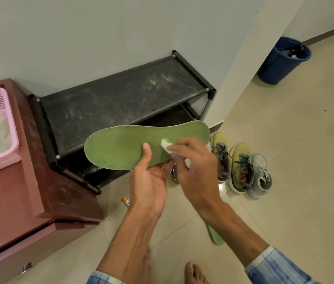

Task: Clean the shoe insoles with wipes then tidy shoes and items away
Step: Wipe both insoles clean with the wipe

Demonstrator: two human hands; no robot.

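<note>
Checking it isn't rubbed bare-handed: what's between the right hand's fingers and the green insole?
A small white wipe, held by the right hand against the insole; head view.

I am wearing a left sleeve (104, 279) and a right sleeve (274, 267) of pale blue cloth with faded whitish streaks. My left hand (149, 181), right hand (194, 167) and foot (194, 273) are going bare.

2 insoles (121, 144) (216, 236), 3 shoes (222, 158) (242, 167) (261, 175), 1 wipe (165, 144), 1 rack (121, 99), 1 bin (279, 66), 1 basket (8, 128)
</note>
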